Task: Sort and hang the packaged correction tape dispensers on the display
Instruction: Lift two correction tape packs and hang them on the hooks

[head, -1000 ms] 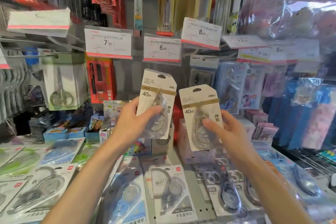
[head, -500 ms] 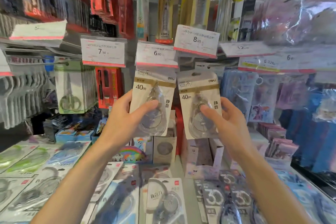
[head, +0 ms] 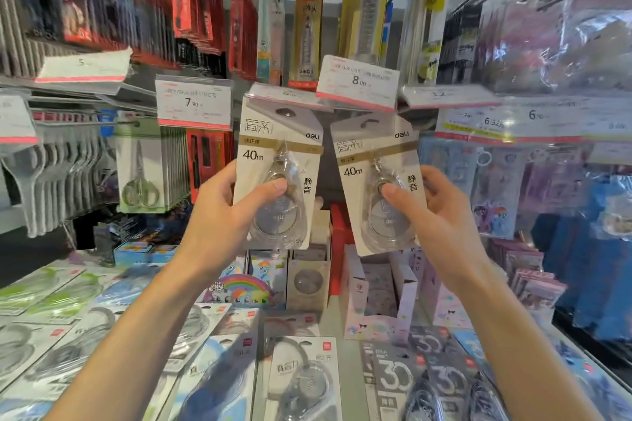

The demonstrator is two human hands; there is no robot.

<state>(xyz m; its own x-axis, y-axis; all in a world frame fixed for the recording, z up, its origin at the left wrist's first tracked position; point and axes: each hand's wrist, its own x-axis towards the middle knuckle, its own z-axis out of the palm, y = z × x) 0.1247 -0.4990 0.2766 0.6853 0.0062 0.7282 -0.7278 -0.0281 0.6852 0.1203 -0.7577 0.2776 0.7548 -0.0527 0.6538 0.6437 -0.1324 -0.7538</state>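
**Two carded 40m correction tapes, held up at the peg display**

- Left hand [head: 219,215]: grip pinches the left correction tape pack [head: 278,161], thumb across the clear blister on the front, fingers behind the card. Pack near upright, its hang hole just under a tilted price tag [head: 287,94].
- Right hand [head: 441,215]: grip pinches the right correction tape pack [head: 376,161], thumb on the blister, fingers curled round the card's right edge. Pack tilted, top leaning left, hang hole below the "8.00" price tag [head: 357,82].
- The two packs: same cream card, gold band, "40m" print, clear teardrop dispenser. Side by side, apart, a narrow gap between them. Whether either hole sits on a peg cannot be told.
- Display, left: "7.90" price tag [head: 193,102]; hanging scissors packs [head: 140,167] below and left of it; red packs beside.
- Display, right: pastel cartoon-print items in clear bags [head: 492,195].
- Shelf [head: 345,321] below: further carded correction tapes laid flat [head: 301,383], dark "30" packs [head: 393,376] at right, small open cartons [head: 376,290] behind.
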